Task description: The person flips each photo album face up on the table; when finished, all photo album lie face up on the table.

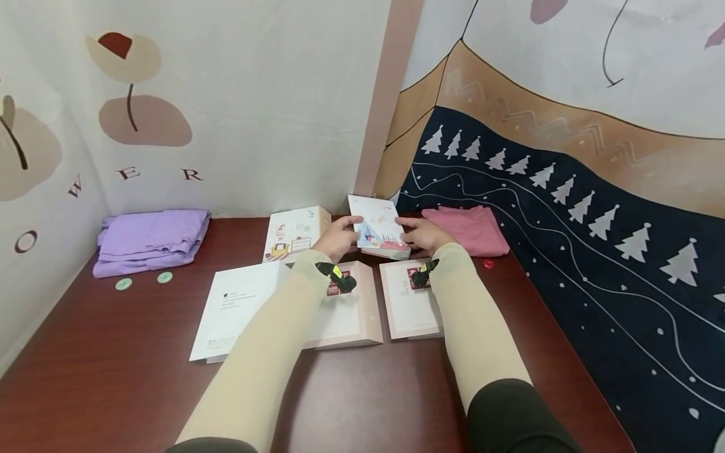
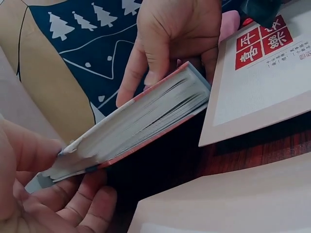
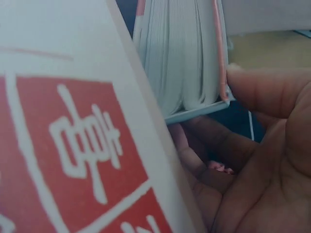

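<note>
clamping left hand (image 1: 337, 240) on left edge of thick book (image 1: 378, 225), right hand (image 1: 427, 235) on its right edge, holding it between both, curling fingers (image 2: 98, 206) beneath; noting pink cloth (image 1: 471, 231) right of right hand, second book (image 1: 294, 229) left of left hand.

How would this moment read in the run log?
left hand: holds illustrated book | right hand: holds same book | nearby: pink cloth

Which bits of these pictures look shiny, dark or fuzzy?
Head view: pale glare on the table, dark shadows beside the sleeves; left wrist view: deep shadow under the held book; right wrist view: dim, with soft, fuzzy edges on the red print.
</note>
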Tool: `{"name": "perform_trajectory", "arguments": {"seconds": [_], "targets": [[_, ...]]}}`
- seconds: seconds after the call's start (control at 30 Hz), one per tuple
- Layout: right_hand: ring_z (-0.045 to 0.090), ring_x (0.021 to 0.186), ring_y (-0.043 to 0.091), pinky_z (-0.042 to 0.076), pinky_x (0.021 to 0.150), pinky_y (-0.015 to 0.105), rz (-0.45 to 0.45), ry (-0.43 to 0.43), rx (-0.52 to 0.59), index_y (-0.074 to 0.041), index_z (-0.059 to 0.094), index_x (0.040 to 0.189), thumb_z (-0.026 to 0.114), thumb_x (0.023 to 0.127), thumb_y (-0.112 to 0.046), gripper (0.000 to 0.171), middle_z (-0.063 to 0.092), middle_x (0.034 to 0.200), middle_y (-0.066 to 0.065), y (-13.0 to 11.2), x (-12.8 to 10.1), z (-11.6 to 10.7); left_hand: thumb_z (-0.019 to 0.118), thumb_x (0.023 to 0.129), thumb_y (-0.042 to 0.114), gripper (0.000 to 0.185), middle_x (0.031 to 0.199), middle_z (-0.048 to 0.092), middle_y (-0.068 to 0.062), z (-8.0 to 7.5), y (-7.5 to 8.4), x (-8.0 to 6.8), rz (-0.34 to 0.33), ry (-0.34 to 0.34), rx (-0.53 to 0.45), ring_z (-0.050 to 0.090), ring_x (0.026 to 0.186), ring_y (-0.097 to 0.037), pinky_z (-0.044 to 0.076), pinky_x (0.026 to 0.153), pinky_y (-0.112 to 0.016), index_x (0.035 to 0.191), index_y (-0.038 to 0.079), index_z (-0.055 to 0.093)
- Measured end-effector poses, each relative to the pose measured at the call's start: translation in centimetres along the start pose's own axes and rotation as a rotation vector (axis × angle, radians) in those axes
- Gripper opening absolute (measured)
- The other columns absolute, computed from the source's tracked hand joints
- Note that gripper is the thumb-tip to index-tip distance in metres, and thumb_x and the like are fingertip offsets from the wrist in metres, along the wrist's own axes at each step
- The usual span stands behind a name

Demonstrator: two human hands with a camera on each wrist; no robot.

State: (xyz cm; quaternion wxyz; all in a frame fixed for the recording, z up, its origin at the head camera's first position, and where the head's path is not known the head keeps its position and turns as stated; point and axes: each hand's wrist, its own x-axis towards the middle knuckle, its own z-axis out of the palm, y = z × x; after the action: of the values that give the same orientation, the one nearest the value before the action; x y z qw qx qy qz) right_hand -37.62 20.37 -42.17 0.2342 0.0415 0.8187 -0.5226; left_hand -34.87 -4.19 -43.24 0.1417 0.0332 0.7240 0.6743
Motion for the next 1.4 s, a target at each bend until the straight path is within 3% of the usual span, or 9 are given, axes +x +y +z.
{"name": "perform_trajectory", "arguments": {"seconds": [0.1,0.3,0.4,0.5,0.67,0.93,1.1,1.23,1.4], "targets": [[0.059,0.129,0.034,0.050,0.110,0.056,-0.049,0.019,-0.025,-0.024,0.046,0.161,0.061,0.108,-0.021,0.056,0.050,0.155,0.014,-0.2,-0.3,0.3,0.048,0.107,0.001,0.052,0.151,0.048,-0.024,-0.1,-0.1,0.0,0.009,-0.011,-0.031,0.057,0.127,-0.031,0.048,0.115,-0.049,0.158,0.007,0.045],[0.055,0.136,0.034,0.047,0.114,0.054,-0.282,0.124,-0.167,-0.011,0.055,0.153,0.068,0.104,-0.027,0.053,0.057,0.150,0.019,-1.1,-1.3,1.5,0.046,0.108,0.001,0.053,0.153,0.047,-0.025,-0.6,0.3,-0.3,0.007,-0.033,-0.093,0.055,0.133,-0.034,0.046,0.116,-0.051,0.161,0.006,0.040],[0.052,0.139,0.034,0.044,0.118,0.052,-0.317,0.093,-0.203,-0.012,0.054,0.154,0.070,0.102,-0.028,0.057,0.058,0.150,0.020,-1.8,-1.8,2.2,0.047,0.109,0.002,0.053,0.150,0.049,-0.025,-0.9,0.8,-0.5,0.025,-0.027,-0.098,0.057,0.130,-0.034,0.047,0.115,-0.053,0.161,0.008,0.041],[0.051,0.142,0.034,0.043,0.118,0.054,-0.296,0.007,-0.144,-0.017,0.048,0.159,0.071,0.102,-0.028,0.063,0.054,0.154,0.021,-2.5,-2.2,2.8,0.051,0.108,0.004,0.056,0.146,0.050,-0.026,-1.1,1.3,-0.5,0.049,-0.011,-0.117,0.061,0.121,-0.033,0.050,0.112,-0.055,0.162,0.014,0.039],[0.045,0.147,0.037,0.038,0.120,0.062,-0.287,-0.078,0.021,-0.021,0.031,0.167,0.064,0.106,-0.031,0.070,0.042,0.163,0.020,-3.2,-3.0,3.7,0.053,0.111,0.014,0.067,0.148,0.049,-0.026,-1.2,2.0,-0.7,0.093,-0.010,-0.141,0.066,0.112,-0.031,0.052,0.108,-0.055,0.169,0.027,0.022],[0.030,0.154,0.049,0.032,0.118,0.073,-0.341,-0.124,0.340,-0.035,0.005,0.171,0.048,0.111,-0.038,0.074,0.012,0.176,0.016,-3.8,-3.6,5.0,0.039,0.114,0.010,0.060,0.160,0.045,-0.020,-1.4,2.2,-0.9,0.151,-0.105,-0.133,0.056,0.136,-0.043,0.045,0.115,-0.060,0.169,0.023,0.020],[0.030,0.155,0.046,0.033,0.113,0.078,-0.394,-0.063,0.391,-0.037,-0.001,0.170,0.061,0.106,-0.021,0.090,0.016,0.174,0.020,-4.0,-3.5,5.3,0.040,0.115,0.012,0.060,0.164,0.043,-0.015,-1.2,1.9,-0.9,0.153,-0.174,-0.021,0.053,0.141,-0.042,0.041,0.118,-0.060,0.170,0.021,0.018],[0.042,0.147,0.044,0.046,0.105,0.072,-0.398,0.048,0.279,-0.034,0.002,0.171,0.071,0.096,-0.003,0.107,0.022,0.171,0.020,-4.0,-3.0,5.1,0.041,0.115,0.015,0.061,0.162,0.047,-0.016,-1.1,1.7,-0.9,0.113,-0.202,0.073,0.053,0.140,-0.040,0.039,0.120,-0.059,0.170,0.023,0.018],[0.055,0.132,0.045,0.057,0.093,0.064,-0.385,0.141,0.198,-0.029,0.011,0.171,0.067,0.089,0.012,0.108,0.036,0.162,0.024,-3.5,-2.4,4.5,0.044,0.114,0.016,0.065,0.162,0.045,-0.023,-1.2,1.2,-0.9,0.058,-0.220,0.143,0.049,0.144,-0.042,0.033,0.124,-0.060,0.171,0.020,0.014]]}}
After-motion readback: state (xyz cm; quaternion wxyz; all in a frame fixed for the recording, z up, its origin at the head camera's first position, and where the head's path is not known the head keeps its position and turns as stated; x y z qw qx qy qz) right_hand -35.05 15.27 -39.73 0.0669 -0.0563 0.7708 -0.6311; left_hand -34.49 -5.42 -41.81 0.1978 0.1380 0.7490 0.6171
